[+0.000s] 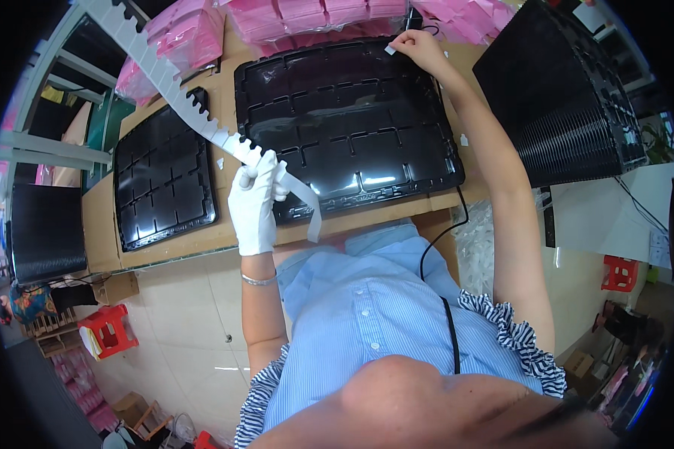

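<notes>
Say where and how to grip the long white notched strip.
Probably best to pinch the white strip by its plain edge, coming from the left: teeth line the opposite edge, while this one looks smooth. Choose a stretch beyond the gloved left hand, which holds the strip near its bent tail.

Mostly Twos and Ones

Counting one left hand (253,203) and one right hand (419,49). Adding one glove (251,224), one bracelet (259,280), one paper strip (171,91) and one white tag (390,50). Making two flat black trays, one large tray (337,112) and one small tray (165,179); also one left pile (49,232) and one right pile (554,105), too finely layered for counting. Including at least two red stools (115,323) (619,274) and three pink bundles (181,34) (314,16) (464,19).
</notes>
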`<control>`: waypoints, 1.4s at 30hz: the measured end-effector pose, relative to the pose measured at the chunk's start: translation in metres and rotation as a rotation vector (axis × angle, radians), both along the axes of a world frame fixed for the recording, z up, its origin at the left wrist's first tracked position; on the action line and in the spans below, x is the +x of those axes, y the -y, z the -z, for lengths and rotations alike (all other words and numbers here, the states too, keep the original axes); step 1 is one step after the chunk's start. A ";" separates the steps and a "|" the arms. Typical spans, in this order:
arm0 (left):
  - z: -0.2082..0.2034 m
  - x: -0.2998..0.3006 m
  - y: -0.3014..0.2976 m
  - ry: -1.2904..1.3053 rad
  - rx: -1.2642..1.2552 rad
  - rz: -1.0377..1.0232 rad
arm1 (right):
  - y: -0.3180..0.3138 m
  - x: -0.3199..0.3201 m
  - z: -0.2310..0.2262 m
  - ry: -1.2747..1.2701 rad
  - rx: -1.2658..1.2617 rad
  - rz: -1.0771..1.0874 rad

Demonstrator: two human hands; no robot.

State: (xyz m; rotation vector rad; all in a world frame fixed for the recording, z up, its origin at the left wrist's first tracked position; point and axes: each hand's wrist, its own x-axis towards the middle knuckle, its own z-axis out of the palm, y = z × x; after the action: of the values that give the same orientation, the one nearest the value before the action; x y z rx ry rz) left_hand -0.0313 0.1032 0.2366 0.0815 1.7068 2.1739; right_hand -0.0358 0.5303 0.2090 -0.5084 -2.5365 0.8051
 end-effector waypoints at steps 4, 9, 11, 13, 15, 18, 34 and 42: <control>-0.007 0.004 -0.002 0.006 -0.050 0.019 | -0.011 -0.010 -0.002 0.149 0.131 0.058; -0.001 0.001 0.002 0.023 -0.020 0.038 | -0.014 -0.013 0.004 0.195 0.193 0.115; -0.002 0.001 0.001 0.026 -0.010 0.027 | -0.008 -0.014 -0.002 0.218 0.170 0.133; 0.000 0.001 0.001 0.034 -0.001 0.013 | -0.005 -0.014 -0.002 0.204 0.138 0.147; -0.002 0.002 -0.001 0.031 -0.002 0.008 | -0.003 -0.011 -0.003 0.189 0.143 0.123; -0.006 0.003 -0.003 0.022 -0.007 -0.018 | 0.011 0.000 -0.009 0.153 0.087 -0.037; -0.007 0.047 -0.038 0.075 0.176 0.135 | 0.256 0.127 -0.036 -0.032 -1.373 -0.298; -0.005 0.047 -0.040 0.026 0.103 0.204 | 0.252 0.144 -0.029 -0.592 -0.005 -0.344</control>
State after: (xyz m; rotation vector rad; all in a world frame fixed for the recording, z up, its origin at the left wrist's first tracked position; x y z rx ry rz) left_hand 0.0153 0.1434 0.2417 0.2426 1.5006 2.1006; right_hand 0.1084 0.2787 0.2376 0.1636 -2.0806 0.9157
